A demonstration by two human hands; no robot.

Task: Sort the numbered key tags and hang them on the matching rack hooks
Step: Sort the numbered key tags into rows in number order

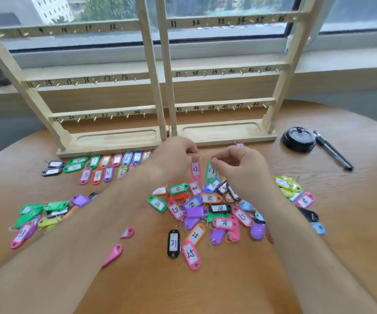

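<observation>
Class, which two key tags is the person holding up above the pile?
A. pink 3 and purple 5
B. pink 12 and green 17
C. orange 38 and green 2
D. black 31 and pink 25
B: the left hand pinches the pink tag marked 12, and the right hand pinches the green tag marked 17; the other tags lie on the table.

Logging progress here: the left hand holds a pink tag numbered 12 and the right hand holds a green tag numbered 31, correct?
Not quite: in the head view the green tag in the right hand reads 17. The left hand does hold the pink tag, 12.
</observation>
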